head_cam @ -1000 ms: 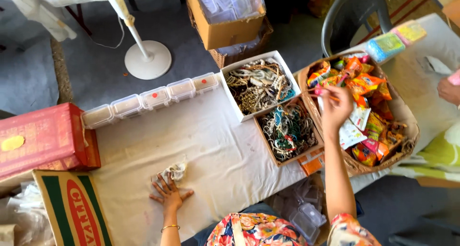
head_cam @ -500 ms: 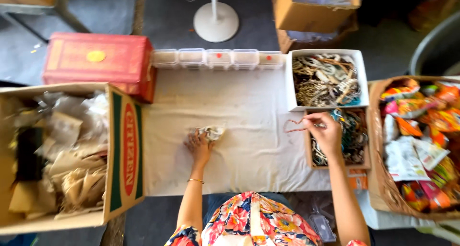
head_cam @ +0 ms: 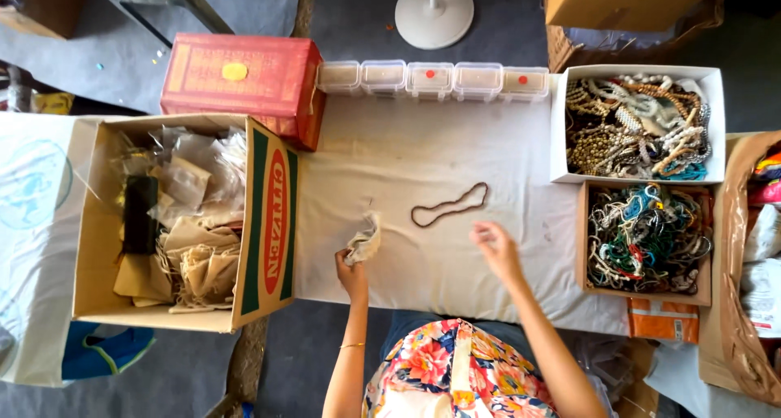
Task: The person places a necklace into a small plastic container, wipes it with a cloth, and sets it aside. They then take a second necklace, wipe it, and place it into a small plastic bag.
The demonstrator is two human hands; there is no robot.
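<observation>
Counts: 5 clear lidded containers (head_cam: 431, 80) in a row, 2 open bead trays (head_cam: 637, 123), 1 brown necklace (head_cam: 449, 205) loose on surface (head_cam: 423, 149), 1 red box (head_cam: 241, 84), 1 open cardboard box (head_cam: 268, 223), 1 cloth pouch (head_cam: 364, 243).

A small jewellery packing workshop is shown. Boxes of mixed bead necklaces (head_cam: 634, 123), a carton of pouches (head_cam: 183, 223) & clear plastic containers (head_cam: 431, 79) are laid round a cloth-covered table (head_cam: 407, 149).

Fan stand (head_cam: 434, 11): only the round white base and a stub of pole show; the rest is cut off at the top edge.
Basket (head_cam: 744, 320): cut by the right edge.
Cloth (head_cam: 364, 243): crumpled, kind unclear.
Right hand (head_cam: 495, 249): motion-blurred, fingers indistinct.
</observation>
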